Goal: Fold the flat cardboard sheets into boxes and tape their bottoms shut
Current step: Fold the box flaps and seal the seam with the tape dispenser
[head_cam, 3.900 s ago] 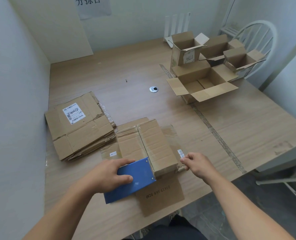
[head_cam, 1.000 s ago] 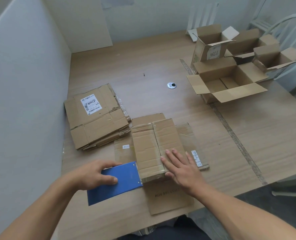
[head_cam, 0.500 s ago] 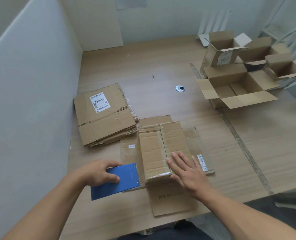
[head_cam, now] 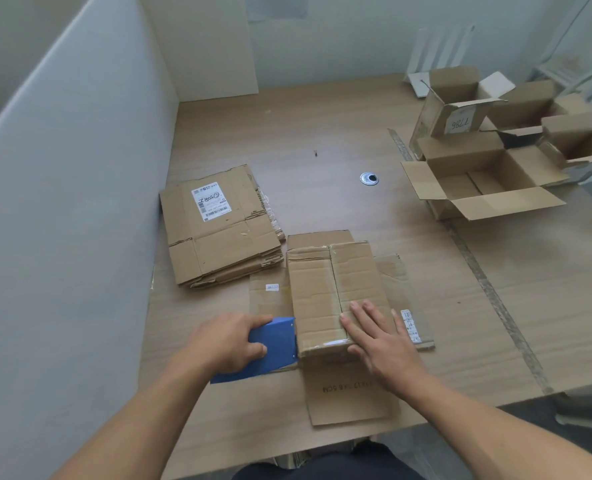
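An upside-down cardboard box [head_cam: 325, 292] stands near the table's front edge, its two bottom flaps folded shut and its other flaps spread flat on the table. My left hand [head_cam: 228, 341] grips a blue tape dispenser [head_cam: 270, 348] against the box's near left corner. My right hand [head_cam: 374, 334] lies flat, fingers straight, on the near right part of the box's bottom. A stack of flat cardboard sheets [head_cam: 218, 226] lies to the left of the box, the top one bearing a white label.
Several assembled open boxes [head_cam: 488, 168] stand at the back right. A grey partition wall [head_cam: 62, 202] runs along the left side. A round metal grommet [head_cam: 369, 178] sits mid-table. The table's front edge [head_cam: 461, 410] is close to me.
My right hand went from pinching at the box's right flap to lying flat on its bottom. My left hand keeps the dispenser at the box's near left corner. The view shifted left.
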`<act>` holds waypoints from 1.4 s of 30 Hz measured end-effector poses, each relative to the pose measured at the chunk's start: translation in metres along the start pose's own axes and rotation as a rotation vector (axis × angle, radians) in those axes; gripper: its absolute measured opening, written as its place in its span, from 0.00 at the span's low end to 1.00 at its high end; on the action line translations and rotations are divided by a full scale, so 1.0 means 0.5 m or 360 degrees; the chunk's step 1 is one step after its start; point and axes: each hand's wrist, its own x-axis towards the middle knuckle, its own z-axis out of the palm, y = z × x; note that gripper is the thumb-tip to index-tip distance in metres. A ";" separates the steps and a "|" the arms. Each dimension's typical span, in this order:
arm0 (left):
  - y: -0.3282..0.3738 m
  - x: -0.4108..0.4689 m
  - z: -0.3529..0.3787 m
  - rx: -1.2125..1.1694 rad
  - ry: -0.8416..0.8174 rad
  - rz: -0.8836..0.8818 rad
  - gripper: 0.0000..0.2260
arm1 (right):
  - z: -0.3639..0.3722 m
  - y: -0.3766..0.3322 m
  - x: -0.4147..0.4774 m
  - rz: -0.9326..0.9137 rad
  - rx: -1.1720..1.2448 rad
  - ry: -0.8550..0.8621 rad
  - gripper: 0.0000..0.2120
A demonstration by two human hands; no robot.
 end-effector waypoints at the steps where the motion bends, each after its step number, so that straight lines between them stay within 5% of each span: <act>1: 0.004 0.000 -0.001 0.0018 0.0010 -0.0017 0.29 | -0.001 0.000 0.001 0.0014 0.0012 -0.0013 0.26; 9: 0.058 -0.008 0.027 0.0273 0.0255 -0.0201 0.17 | -0.010 -0.001 0.000 0.0013 0.0037 -0.0083 0.27; 13: 0.020 -0.022 0.074 0.0194 0.0394 -0.0303 0.19 | -0.005 0.002 0.001 -0.0051 0.0170 -0.0046 0.33; 23: -0.066 -0.056 0.231 -0.0006 0.0888 -0.0530 0.37 | -0.036 -0.020 0.003 0.0019 0.0395 -0.0144 0.27; 33: -0.023 -0.046 0.203 -0.0359 0.0605 -0.0703 0.35 | -0.035 -0.015 -0.011 0.0048 0.0755 0.0165 0.31; 37: -0.001 -0.051 0.210 -0.0487 0.1062 -0.0244 0.28 | -0.048 -0.017 -0.036 0.0345 0.1134 0.0369 0.34; 39: 0.047 -0.061 0.195 -0.0773 0.0908 0.0056 0.24 | -0.050 -0.016 -0.051 0.0563 0.1293 0.0417 0.34; 42: 0.116 -0.052 0.181 -0.1160 0.0724 -0.0037 0.21 | -0.041 -0.011 -0.069 0.0814 0.1471 0.0422 0.30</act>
